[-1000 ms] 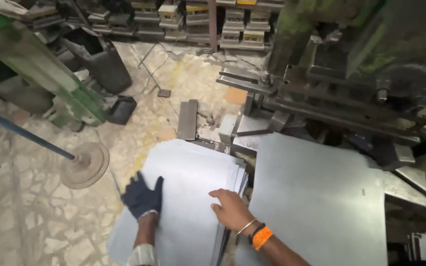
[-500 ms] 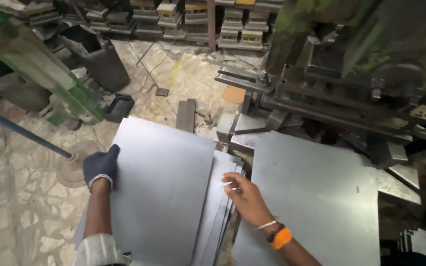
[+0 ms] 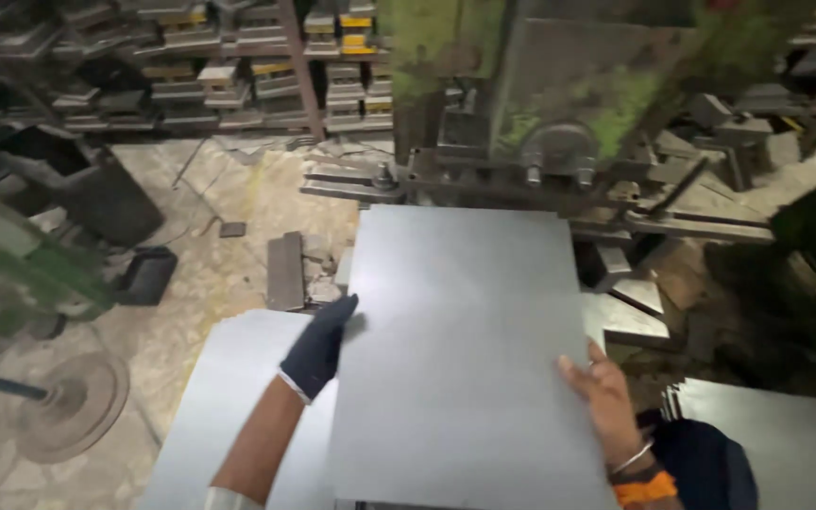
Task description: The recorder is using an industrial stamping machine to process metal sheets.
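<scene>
You are holding a grey metal sheet [image 3: 465, 331] by its two long edges, lifted above the stack of sheets [image 3: 229, 397] that lies below and to your left. Your left hand [image 3: 318, 348], in a dark blue glove, is clamping the left edge with the fingers wrapped over the top face, which keeps the thin edge off your skin. Your bare right hand [image 3: 602, 397] is gripping the right edge lower down, thumb on top and fingers hidden beneath, so the two holds are staggered and the wide panel is staying flat rather than sagging. An orange band and a thin bangle are sitting on that wrist. The far edge of the sheet is pointing at the green press machine [image 3: 540, 104], reaching close to its steel bed and clamping bolts; whether it is touching the bed you cannot tell from here. Another sheet [image 3: 786, 434] is lying at the lower right. Behind, racks of metal dies [image 3: 191, 76] are lining the wall, and a round base plate [image 3: 73, 401] is resting on the rough floor at the left
</scene>
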